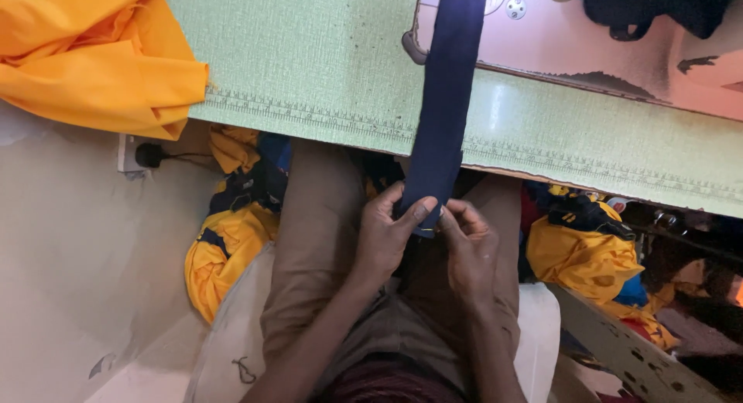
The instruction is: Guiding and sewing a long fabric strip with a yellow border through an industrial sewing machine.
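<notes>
My left hand and right hand pinch the lower end of a long navy cloth strip hanging off the green table edge; loosened fingers could drop it into my lap.

matt navy cloth strip; textured green tabletop.

Orange cloth on green table — plug below.

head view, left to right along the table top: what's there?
Orange cloth → bare green table top → navy fabric strip, its lower end in both hands → black item at the top right.
</notes>
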